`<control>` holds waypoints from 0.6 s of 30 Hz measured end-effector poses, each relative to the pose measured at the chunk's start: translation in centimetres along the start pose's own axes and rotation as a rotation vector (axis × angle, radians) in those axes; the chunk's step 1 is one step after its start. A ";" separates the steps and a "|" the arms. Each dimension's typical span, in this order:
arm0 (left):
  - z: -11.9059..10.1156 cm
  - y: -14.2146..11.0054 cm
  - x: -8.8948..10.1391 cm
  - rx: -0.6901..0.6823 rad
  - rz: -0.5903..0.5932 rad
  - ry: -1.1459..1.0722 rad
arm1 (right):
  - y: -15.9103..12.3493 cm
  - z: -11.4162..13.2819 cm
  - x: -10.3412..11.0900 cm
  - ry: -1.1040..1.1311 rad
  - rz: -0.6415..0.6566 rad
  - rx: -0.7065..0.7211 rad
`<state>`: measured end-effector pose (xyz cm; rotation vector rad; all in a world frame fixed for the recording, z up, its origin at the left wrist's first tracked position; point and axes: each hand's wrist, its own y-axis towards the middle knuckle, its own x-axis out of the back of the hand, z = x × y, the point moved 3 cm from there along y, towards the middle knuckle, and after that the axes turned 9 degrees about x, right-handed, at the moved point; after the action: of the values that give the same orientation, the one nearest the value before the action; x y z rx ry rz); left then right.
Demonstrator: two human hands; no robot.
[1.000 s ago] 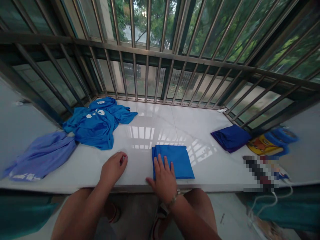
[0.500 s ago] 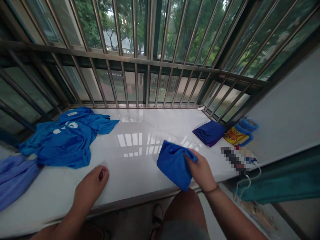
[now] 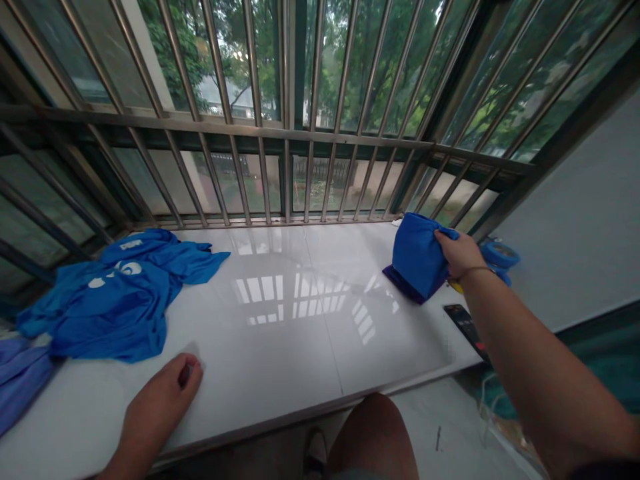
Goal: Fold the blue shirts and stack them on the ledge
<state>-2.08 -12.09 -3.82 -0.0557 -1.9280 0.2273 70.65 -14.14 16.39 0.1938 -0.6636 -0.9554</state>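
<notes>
- left: pale purple crumpled cloth [image 3: 20,380] beside a bright blue, white-printed fabric shirt [image 3: 120,293], on the glossy white tiled ledge [image 3: 280,373].
- near left: left hand [image 3: 163,403], fingers curled loosely inward.
- right: folded blue cloth [image 3: 417,257], above 1 dark purple-blue folded cloth [image 3: 406,287]; right hand [image 3: 457,252] pinches its upper right corner between thumb and fingers.
- near right: flat black phone [image 3: 465,328].

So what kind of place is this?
Probably a home, at a bay window: a glossy white tiled sill, metal security bars with trees outside, and crumpled blue printed clothing on the sill. Which room, I can't tell.
</notes>
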 end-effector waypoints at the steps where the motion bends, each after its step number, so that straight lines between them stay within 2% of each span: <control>1: 0.0 0.0 0.0 -0.005 -0.003 0.004 | 1.1 -0.4 0.5 -0.060 -0.018 -0.027; 4: -0.1 0.1 -0.1 -0.012 -0.014 0.007 | 3.0 -1.0 2.2 -0.240 -0.090 -0.086; 6: -0.2 0.1 0.0 -0.002 -0.018 0.006 | 3.0 -0.9 2.8 -0.322 -0.134 -0.071; 8: -0.3 -0.1 0.0 0.007 -0.019 0.005 | 1.9 -0.6 2.0 -0.356 -0.108 -0.026; 10: -0.5 -0.5 0.0 0.007 -0.030 0.000 | -0.9 -0.5 -0.3 -0.346 0.005 0.046; 11: -0.6 -0.6 0.0 0.006 -0.039 -0.002 | -3.2 -0.7 -1.8 -0.329 0.086 0.105; 13: -1.0 -0.7 0.1 0.009 -0.061 0.001 | -9.6 -1.8 -5.1 -0.277 0.244 0.246; 14: -1.3 -0.5 0.3 0.019 -0.068 0.013 | -13.8 -2.5 -6.5 -0.269 0.330 0.431; 16: -1.9 0.2 1.0 0.037 -0.053 0.063 | -23.1 -4.8 -8.2 -0.304 0.414 0.735; 18: -2.4 1.5 2.2 0.039 -0.006 0.097 | -32.1 -7.7 -8.5 -0.381 0.467 0.867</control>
<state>-0.71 -10.00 -1.22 -0.0344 -1.8265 0.2536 49.69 -26.86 -7.28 0.5987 -1.3864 -0.2016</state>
